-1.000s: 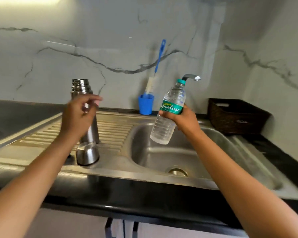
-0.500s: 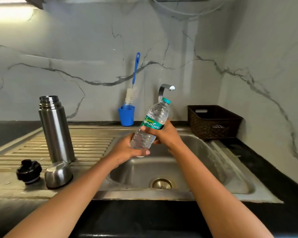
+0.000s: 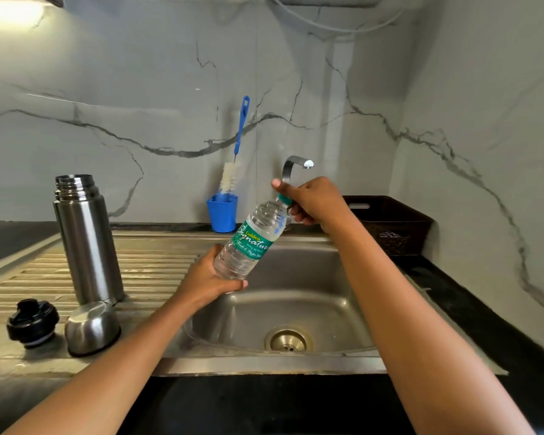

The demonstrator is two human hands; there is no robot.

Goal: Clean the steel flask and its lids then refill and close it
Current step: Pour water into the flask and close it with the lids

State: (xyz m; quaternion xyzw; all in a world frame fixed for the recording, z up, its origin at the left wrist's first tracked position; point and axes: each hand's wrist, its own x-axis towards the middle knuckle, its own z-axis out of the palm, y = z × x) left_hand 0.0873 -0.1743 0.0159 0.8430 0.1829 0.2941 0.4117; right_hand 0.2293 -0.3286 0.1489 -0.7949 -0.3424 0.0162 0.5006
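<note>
The steel flask (image 3: 87, 240) stands upright and uncapped on the ribbed drainboard at the left. In front of it lie its steel cup lid (image 3: 91, 328), mouth down, and the black stopper lid (image 3: 32, 321). Over the sink I hold a clear plastic water bottle (image 3: 255, 243) with a green label, tilted with its neck up and to the right. My left hand (image 3: 211, 281) grips the bottle's base. My right hand (image 3: 311, 199) is closed around its teal cap (image 3: 285, 199).
A steel sink basin (image 3: 296, 296) with a brass drain (image 3: 288, 339) lies below the bottle, the tap (image 3: 296, 163) behind my right hand. A blue cup (image 3: 222, 213) holding a bottle brush (image 3: 237, 146) stands at the wall. A dark basket (image 3: 393, 224) sits at the right.
My left hand left the flask and took the bottle's base. My right hand slid from the bottle's body up to its cap. The view shifted, showing the stopper lid.
</note>
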